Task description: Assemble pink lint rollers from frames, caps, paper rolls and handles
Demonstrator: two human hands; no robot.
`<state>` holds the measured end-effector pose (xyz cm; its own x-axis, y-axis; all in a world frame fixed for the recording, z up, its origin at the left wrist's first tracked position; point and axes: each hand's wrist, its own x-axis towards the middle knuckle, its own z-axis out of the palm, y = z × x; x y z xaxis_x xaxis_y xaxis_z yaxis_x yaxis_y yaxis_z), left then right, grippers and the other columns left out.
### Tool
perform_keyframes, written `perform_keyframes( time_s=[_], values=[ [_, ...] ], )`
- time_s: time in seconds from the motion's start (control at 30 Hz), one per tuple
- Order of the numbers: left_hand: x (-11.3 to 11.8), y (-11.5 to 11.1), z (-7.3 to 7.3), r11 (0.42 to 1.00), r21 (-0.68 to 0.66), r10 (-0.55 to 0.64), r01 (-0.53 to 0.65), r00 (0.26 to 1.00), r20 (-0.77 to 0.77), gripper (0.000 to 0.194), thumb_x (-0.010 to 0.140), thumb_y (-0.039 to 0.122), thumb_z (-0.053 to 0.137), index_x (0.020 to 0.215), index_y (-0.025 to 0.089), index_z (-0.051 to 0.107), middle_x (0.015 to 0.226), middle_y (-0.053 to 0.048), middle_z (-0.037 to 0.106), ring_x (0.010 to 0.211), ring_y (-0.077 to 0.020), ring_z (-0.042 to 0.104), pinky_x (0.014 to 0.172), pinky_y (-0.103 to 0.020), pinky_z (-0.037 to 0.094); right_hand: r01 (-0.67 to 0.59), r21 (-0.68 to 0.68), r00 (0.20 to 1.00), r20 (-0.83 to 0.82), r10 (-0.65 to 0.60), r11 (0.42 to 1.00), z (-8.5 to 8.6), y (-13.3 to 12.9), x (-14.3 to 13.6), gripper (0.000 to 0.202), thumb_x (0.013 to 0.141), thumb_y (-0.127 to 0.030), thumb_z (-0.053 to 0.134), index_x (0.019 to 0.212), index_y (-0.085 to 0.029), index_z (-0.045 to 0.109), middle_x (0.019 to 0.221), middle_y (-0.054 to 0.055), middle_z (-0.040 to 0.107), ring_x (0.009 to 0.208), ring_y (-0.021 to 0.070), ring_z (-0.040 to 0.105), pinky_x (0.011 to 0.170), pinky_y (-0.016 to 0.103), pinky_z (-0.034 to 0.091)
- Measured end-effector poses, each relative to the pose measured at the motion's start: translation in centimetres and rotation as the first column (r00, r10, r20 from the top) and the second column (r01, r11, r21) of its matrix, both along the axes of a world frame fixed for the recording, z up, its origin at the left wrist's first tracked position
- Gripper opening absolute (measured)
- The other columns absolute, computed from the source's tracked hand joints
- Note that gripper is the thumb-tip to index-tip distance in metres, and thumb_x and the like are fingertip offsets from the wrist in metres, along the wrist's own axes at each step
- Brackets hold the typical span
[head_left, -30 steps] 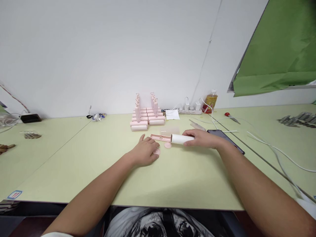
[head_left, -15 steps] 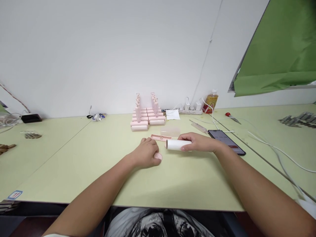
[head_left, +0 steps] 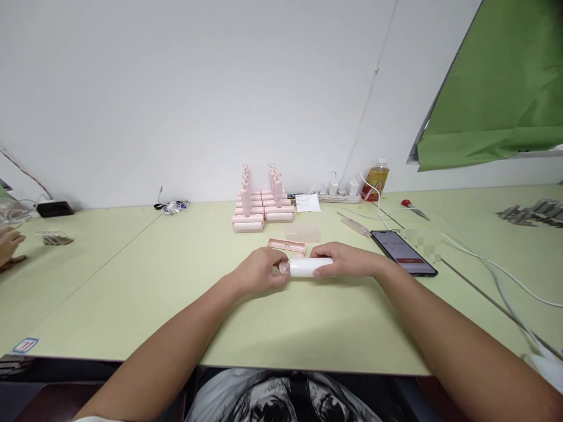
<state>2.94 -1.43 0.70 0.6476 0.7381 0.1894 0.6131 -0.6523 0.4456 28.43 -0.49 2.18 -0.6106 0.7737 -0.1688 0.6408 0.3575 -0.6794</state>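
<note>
A white lint-roller refill (head_left: 303, 268) lies level in my right hand (head_left: 345, 261), whose fingers wrap its right part. At its left end my left hand (head_left: 263, 271) pinches a small pink end cap (head_left: 284, 268), which meets the mouth of the roll. Just behind the roll, partly hidden by it, sits another round pink piece (head_left: 299, 255). Beyond that is an open pink roller casing (head_left: 287, 245). A translucent pink sleeve (head_left: 303, 234) lies farther back on the table.
Assembled pink lint rollers (head_left: 248, 224) stand in rows near the wall, with upright handles on top. To the right are a phone (head_left: 404, 253), a clear handle piece (head_left: 354, 226), a screwdriver (head_left: 414, 209), a bottle (head_left: 375, 180) and cables. Another person's hand (head_left: 9, 245) shows at far left.
My left hand has lifted the pink cap from the table to the roll's left end. The roll has shifted slightly left and turned. Another person's hand has appeared at far left.
</note>
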Motion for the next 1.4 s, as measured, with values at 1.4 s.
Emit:
perform_keyframes(
  time_s=[1.4],
  values=[
    [-1.3,0.9,-0.1,0.985,-0.157,0.009,0.075,0.881,0.472,0.038,0.086,0.040,0.059,0.116,0.020,0.069,0.102,-0.007,0.071,0.081,-0.0174,0.062,0.060,-0.023,0.047,0.034,-0.058,0.961,-0.274,-0.048,0.998,-0.7,-0.3,-1.1,0.036,0.079,-0.049,0.064,0.093,-0.016,0.063,0.082,0.002,0.056,0.066,0.0129,0.047,0.057,0.023,0.033]
  ],
)
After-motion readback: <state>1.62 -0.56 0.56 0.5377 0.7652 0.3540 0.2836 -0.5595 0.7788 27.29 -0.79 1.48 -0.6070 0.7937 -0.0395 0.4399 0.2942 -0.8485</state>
